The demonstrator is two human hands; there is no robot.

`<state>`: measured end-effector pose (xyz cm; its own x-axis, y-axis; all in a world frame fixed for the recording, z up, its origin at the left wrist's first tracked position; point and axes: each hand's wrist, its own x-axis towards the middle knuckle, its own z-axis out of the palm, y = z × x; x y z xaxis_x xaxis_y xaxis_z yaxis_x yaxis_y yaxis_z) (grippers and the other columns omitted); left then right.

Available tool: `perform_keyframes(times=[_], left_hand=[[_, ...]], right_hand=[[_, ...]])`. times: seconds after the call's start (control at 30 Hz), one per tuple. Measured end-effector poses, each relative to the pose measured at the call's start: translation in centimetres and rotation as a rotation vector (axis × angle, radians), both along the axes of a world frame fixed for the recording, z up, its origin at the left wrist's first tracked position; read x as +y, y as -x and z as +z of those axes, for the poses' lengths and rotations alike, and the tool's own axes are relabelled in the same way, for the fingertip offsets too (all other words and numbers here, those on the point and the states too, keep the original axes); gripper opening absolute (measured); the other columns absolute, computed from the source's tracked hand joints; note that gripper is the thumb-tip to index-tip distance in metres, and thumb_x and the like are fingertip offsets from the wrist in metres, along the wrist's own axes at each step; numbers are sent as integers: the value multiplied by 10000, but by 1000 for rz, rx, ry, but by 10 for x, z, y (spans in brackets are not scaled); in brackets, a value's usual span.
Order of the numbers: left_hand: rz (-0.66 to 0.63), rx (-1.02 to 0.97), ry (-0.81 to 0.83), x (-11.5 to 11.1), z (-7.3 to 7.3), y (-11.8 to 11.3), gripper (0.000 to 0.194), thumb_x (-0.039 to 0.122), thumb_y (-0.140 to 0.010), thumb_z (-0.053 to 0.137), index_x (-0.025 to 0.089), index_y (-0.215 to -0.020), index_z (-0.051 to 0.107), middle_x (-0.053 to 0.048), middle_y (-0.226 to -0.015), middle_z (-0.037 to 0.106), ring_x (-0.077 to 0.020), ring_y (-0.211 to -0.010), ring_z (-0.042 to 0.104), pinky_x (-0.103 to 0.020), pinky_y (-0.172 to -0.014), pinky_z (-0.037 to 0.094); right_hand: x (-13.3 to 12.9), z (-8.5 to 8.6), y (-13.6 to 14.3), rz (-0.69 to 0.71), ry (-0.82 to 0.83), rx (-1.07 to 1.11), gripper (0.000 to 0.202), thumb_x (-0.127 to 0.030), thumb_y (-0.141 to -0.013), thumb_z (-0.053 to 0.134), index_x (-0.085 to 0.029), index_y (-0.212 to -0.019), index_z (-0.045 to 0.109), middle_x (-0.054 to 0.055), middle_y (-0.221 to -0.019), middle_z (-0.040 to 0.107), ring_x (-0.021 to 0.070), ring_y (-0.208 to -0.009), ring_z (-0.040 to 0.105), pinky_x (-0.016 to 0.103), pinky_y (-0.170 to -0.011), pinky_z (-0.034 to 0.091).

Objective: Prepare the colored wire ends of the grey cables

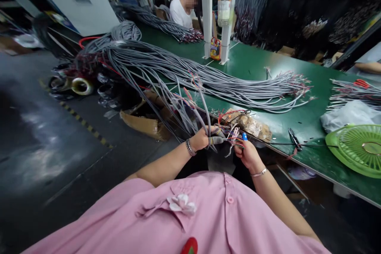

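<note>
My left hand (200,139) is closed around thick grey cables (204,111) at the table's front edge. Their stripped ends fan out into thin coloured wires (230,139) toward my right hand (247,154). That hand is closed on the wire ends, with something blue (244,136) at the thumb tip; whether it is worn or held is unclear. Just behind the fingers lies a brown lump (250,124) wrapped in clear plastic. A long bundle of grey cables (190,67) stretches across the green table (297,121), red wire ends at its right.
Black-handled cutters (294,139) and a green basket-like item (363,149) lie to the right, near a plastic bag (351,115). A white post (225,31) rises from the table. Beyond it sits a person (182,10). Cardboard (143,125) and coils (81,86) are at the lower left.
</note>
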<state>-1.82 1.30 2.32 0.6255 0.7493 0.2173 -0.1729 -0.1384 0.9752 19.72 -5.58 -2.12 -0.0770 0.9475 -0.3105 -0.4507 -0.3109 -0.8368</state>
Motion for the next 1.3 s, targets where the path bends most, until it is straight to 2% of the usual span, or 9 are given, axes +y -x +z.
perform_keyframes(times=[0.13, 0.23, 0.3, 0.37, 0.53, 0.67, 0.87, 1.0, 1.3], left_hand=[[42, 49, 115, 6, -34, -8, 342, 405, -671, 844, 100, -792, 750, -28, -647, 622, -110, -611, 526, -217, -591, 443], [56, 44, 145, 6, -46, -8, 332, 383, -663, 852, 97, -798, 751, -26, -655, 629, -93, -589, 506, -202, -564, 421], [57, 33, 153, 7, -46, -8, 327, 374, -656, 857, 98, -797, 752, -30, -666, 638, -94, -589, 511, -203, -564, 424], [59, 29, 151, 8, -44, -10, 330, 371, -647, 862, 98, -796, 753, -39, -686, 651, -105, -607, 531, -210, -575, 435], [-3, 49, 147, 8, -39, -19, 328, 381, -689, 832, 96, -827, 750, -38, -697, 632, -109, -624, 532, -210, -582, 426], [-61, 47, 149, 5, -41, -25, 318, 391, -715, 811, 93, -792, 728, -30, -691, 611, -109, -633, 522, -219, -607, 429], [-69, 49, 163, 3, -44, -29, 318, 386, -699, 821, 95, -737, 698, -8, -660, 560, -96, -619, 477, -213, -595, 399], [-37, 49, 171, 3, -46, -27, 316, 387, -696, 820, 96, -758, 713, -19, -674, 578, -104, -633, 493, -214, -596, 406], [-23, 104, 206, -1, -55, -28, 323, 391, -710, 812, 92, -756, 699, 2, -643, 559, -70, -555, 439, -199, -541, 346]], right_hand=[[8, 3, 9, -37, -54, -43, 374, -520, -769, 734, -165, -759, 617, -63, -549, 450, 34, -417, 203, 169, -361, 150], [11, -5, 11, -175, -103, -136, 448, -593, -763, 714, -170, -681, 591, -58, -521, 436, 38, -406, 214, 187, -357, 150], [14, -10, 11, -279, -153, -212, 493, -640, -769, 682, -177, -637, 573, -47, -499, 442, 53, -411, 249, 204, -364, 174], [16, -13, 11, -311, -177, -232, 501, -655, -779, 662, -181, -639, 580, -39, -496, 458, 63, -417, 269, 212, -370, 187], [22, -10, 14, -154, -52, 41, 439, -596, -745, 732, -180, -696, 603, -33, -522, 491, 66, -423, 309, 201, -360, 208], [26, -5, 18, -192, 21, 185, 468, -601, -714, 764, -189, -659, 550, -41, -512, 491, 61, -400, 352, 200, -347, 254], [29, -3, 23, -260, 1, 229, 478, -597, -698, 788, -180, -661, 556, -37, -513, 517, 59, -400, 393, 192, -347, 284], [29, -6, 22, -242, -6, 233, 482, -604, -705, 777, -175, -659, 564, -29, -524, 529, 62, -413, 416, 196, -356, 295], [28, -2, 24, -244, -23, 185, 524, -673, -711, 728, -211, -663, 485, -67, -475, 441, 67, -378, 348, 206, -328, 257]])
